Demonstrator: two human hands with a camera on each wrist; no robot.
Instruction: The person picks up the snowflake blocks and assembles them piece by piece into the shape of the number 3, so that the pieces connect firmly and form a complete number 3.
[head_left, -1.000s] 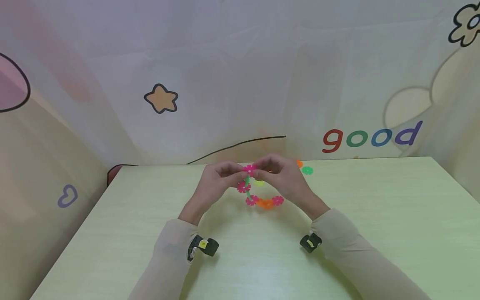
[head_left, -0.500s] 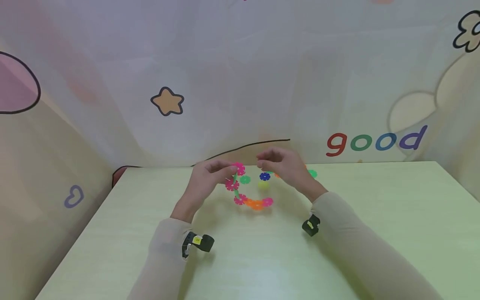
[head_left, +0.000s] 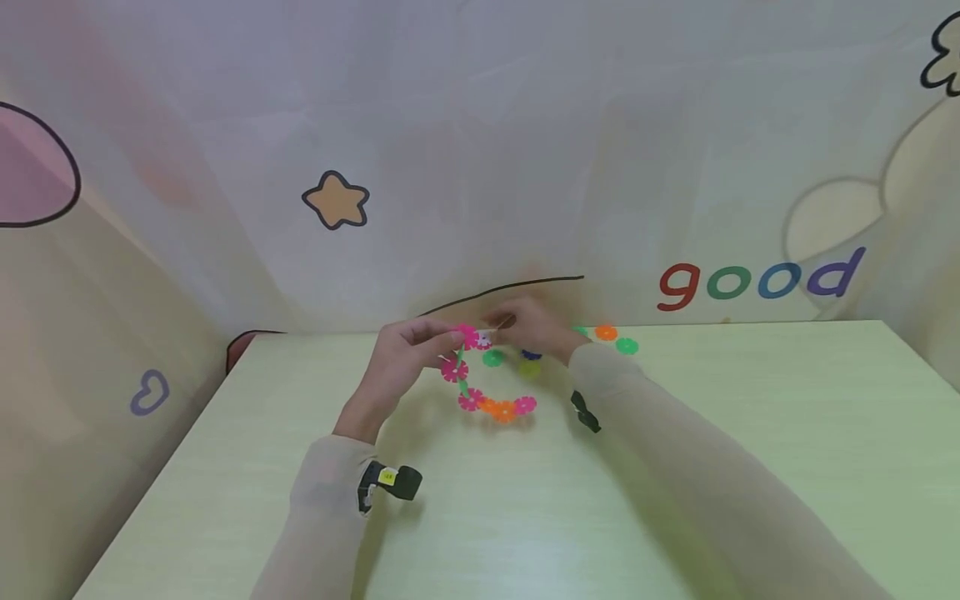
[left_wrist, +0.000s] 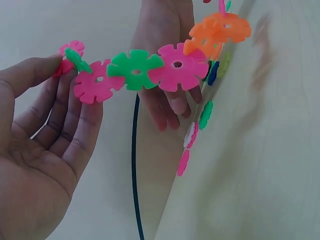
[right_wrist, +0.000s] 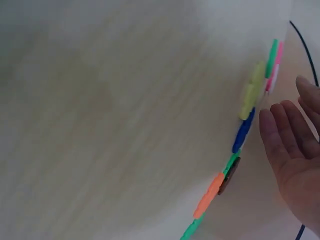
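My left hand pinches one end of a chain of notched, flower-shaped plastic discs between thumb and fingers. The chain curves in an open arc of pink, green and orange pieces above the table. In the left wrist view, the held end is a pink disc with a green disc slotted into it. Beyond the chain, my right hand reaches low toward the table's back edge. Its fingers are loosely bent with nothing between them in the right wrist view, near loose discs.
Loose discs lie along the back of the table, among them green, yellow, blue and orange. A white disc and a pink one lie farther left. A printed cloth backdrop stands behind.
My right hand has left the chain's held end and moved back, then left toward the loose discs. My left hand has shifted slightly left, still holding the chain.
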